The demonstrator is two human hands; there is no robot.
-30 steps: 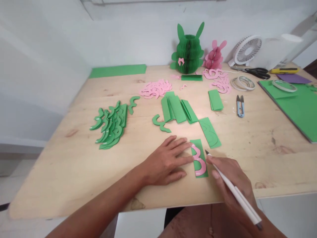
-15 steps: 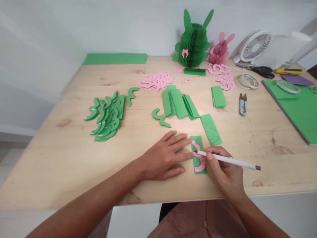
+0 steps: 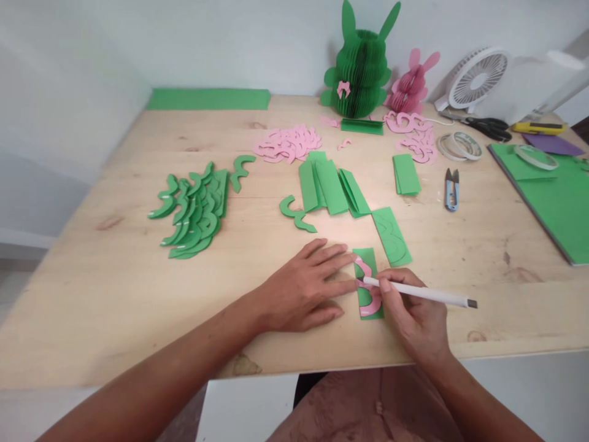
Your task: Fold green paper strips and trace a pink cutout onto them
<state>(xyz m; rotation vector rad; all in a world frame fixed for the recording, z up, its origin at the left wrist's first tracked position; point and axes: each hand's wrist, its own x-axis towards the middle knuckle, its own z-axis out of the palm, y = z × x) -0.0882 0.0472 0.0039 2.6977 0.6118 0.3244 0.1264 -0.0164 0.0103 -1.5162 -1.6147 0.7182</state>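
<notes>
My left hand (image 3: 306, 287) lies flat with its fingers spread, the fingertips pressing the left edge of a pink curved paper template (image 3: 373, 302). Under that template is a green paper rectangle (image 3: 365, 253). In my right hand (image 3: 416, 313) is a white pen (image 3: 427, 293), its dark tip touching the inner notch of the template. Just behind lies another green piece with a drawn curved outline (image 3: 392, 236). Folded green papers (image 3: 332, 187) and a cut green wavy shape (image 3: 297, 215) are beyond my left hand.
Cut green shapes (image 3: 193, 215) are heaped at left, pink cutouts (image 3: 289, 144) farther back. Small blue-handled snips (image 3: 451, 191), tape rolls (image 3: 464, 146) and black-handled scissors (image 3: 490, 127) lie at right. A green paper rabbit (image 3: 361, 70), a pink one (image 3: 408, 89) and a white fan (image 3: 478, 80) stand along the wall.
The pen's tip has shifted very slightly along the template's notch, and its back end has swung a little. My left hand stays in place; the whole view has tilted slightly.
</notes>
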